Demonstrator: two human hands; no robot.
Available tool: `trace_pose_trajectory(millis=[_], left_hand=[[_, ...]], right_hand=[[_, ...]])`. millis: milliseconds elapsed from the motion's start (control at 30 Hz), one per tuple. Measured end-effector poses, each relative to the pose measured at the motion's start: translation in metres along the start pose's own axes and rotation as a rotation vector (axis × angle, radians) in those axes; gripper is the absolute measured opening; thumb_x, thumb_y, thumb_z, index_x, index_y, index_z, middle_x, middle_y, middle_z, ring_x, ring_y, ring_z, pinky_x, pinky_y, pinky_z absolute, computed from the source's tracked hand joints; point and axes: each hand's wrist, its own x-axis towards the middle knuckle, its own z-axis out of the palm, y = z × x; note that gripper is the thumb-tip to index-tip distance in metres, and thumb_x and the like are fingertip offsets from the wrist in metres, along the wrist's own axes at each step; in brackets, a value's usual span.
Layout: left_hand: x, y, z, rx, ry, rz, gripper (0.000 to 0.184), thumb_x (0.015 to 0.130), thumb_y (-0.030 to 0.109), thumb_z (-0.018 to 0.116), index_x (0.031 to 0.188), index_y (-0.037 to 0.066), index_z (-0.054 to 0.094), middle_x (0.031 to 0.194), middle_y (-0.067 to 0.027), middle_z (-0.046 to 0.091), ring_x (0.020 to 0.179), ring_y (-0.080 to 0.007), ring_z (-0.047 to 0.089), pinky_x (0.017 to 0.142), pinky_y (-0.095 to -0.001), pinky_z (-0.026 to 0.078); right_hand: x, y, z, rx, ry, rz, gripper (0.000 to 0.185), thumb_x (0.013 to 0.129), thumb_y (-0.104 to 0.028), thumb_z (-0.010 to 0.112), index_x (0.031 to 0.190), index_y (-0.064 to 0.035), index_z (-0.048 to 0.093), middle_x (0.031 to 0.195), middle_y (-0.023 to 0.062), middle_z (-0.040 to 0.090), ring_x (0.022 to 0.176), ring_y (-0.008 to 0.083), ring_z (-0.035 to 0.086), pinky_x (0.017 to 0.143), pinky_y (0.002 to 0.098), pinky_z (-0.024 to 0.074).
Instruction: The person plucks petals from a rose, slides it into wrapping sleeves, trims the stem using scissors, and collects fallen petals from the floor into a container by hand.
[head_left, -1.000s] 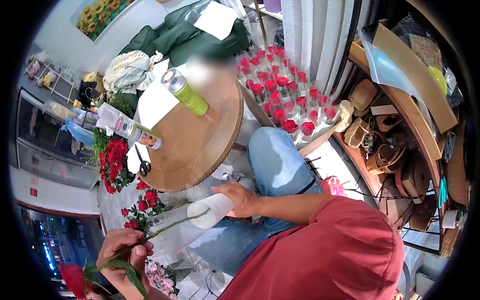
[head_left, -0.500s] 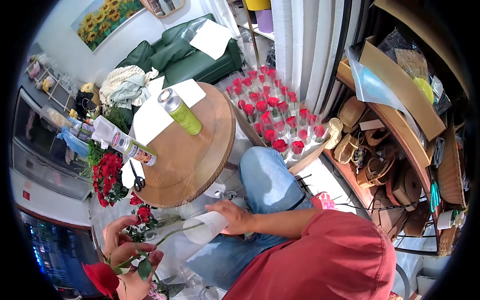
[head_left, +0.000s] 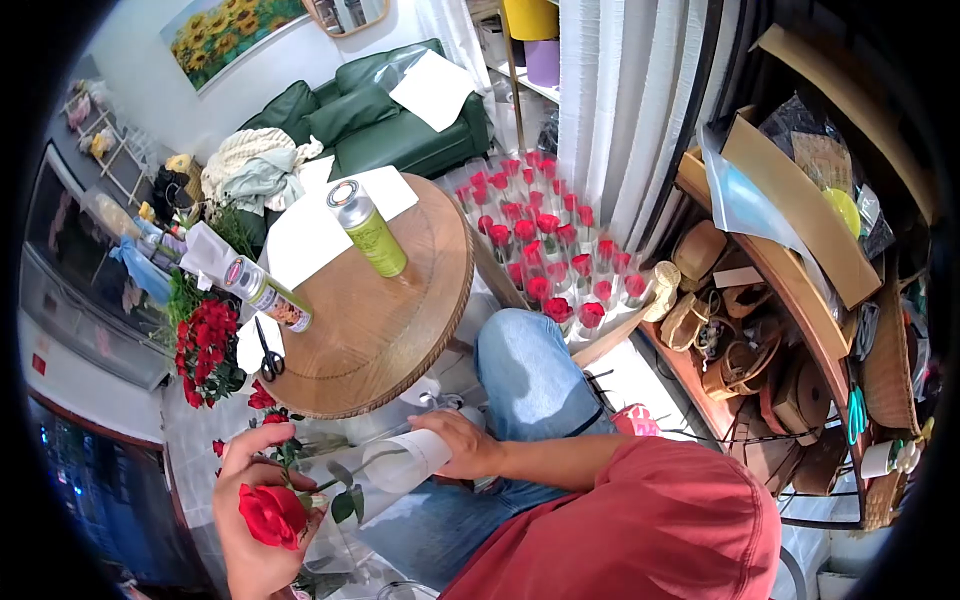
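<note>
A single red rose (head_left: 273,517) is in my left hand (head_left: 250,562), its stem pinched below the bloom, with the index finger raised. Its leafy stem points right, overlapping a clear flower sleeve (head_left: 412,458) that has a white band at its narrow end; the stem seems to lie inside the plastic. My right hand (head_left: 468,445) is wrapped round that white end, above my knee. Behind the left hand, more red roses (head_left: 262,397) show below the table edge, partly hidden.
The round wooden table (head_left: 400,330) bears a green spray can (head_left: 372,235), a second can (head_left: 268,295), white paper (head_left: 300,240) and black-handled scissors (head_left: 270,362). Many sleeved roses (head_left: 545,225) stand in a box by the curtain. Shelves with baskets (head_left: 740,355) rise at right.
My left hand has turned and moved slightly up and right, bringing the bloom closer to the sleeve and its stem further along it. My right hand stays nearly still. The view has shifted slightly.
</note>
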Motion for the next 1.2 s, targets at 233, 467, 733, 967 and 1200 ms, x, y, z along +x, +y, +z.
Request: trace_pose_trajectory(millis=[233,467,733,967,1200], left_hand=[[0.002,-0.011,0.003,-0.042,-0.13,0.146,0.033,0.049,-0.002,0.081,0.074,0.0,0.06,0.129,-0.0251,0.06,0.103,-0.0285,0.063,0.088,-0.0371,0.048],[0.004,0.014,-0.028,0.023,-0.191,0.116,0.038,0.057,0.013,0.085,0.088,-0.001,0.067,0.121,-0.0282,0.062,0.1,-0.0295,0.065,0.085,-0.0352,0.05],[0.021,0.048,-0.173,-0.183,-0.421,-0.652,0.045,0.074,0.015,0.071,0.117,0.006,0.063,0.131,-0.021,0.06,0.111,-0.0307,0.06,0.086,-0.0364,0.05],[0.054,0.069,-0.208,0.274,-0.425,0.21,0.049,0.064,0.012,0.073,0.111,0.0,0.066,0.127,-0.0207,0.062,0.116,-0.0315,0.059,0.094,-0.0386,0.048],[0.065,0.08,-0.228,0.127,-0.444,0.255,0.046,0.058,0.006,0.07,0.103,-0.006,0.07,0.124,-0.0199,0.065,0.12,-0.0305,0.059,0.102,-0.0388,0.046]], right_hand=[[0.0,-0.002,0.003,-0.089,0.062,-0.004,0.084,0.065,-0.013,0.085,0.137,-0.0012,0.044,0.119,0.0146,0.063,0.112,0.0333,0.061,0.096,0.0465,0.0455],[0.018,-0.023,0.001,-0.102,0.16,-0.058,0.085,0.066,-0.01,0.082,0.141,-0.0031,0.043,0.122,0.0154,0.06,0.11,0.0326,0.06,0.095,0.0454,0.0447],[0.093,-0.127,-0.001,0.061,0.071,-0.14,0.093,0.062,-0.008,0.082,0.144,0.0001,0.04,0.128,0.018,0.057,0.113,0.0314,0.059,0.094,0.0444,0.0436],[0.16,-0.158,0.02,0.25,0.147,-0.189,0.095,0.063,-0.007,0.081,0.146,0.0013,0.036,0.117,0.0213,0.06,0.104,0.0408,0.06,0.093,0.0498,0.0455],[0.17,-0.155,0.027,0.143,0.144,-0.085,0.086,0.068,-0.007,0.081,0.142,-0.0011,0.039,0.123,0.0217,0.06,0.11,0.0401,0.061,0.094,0.047,0.0491]])
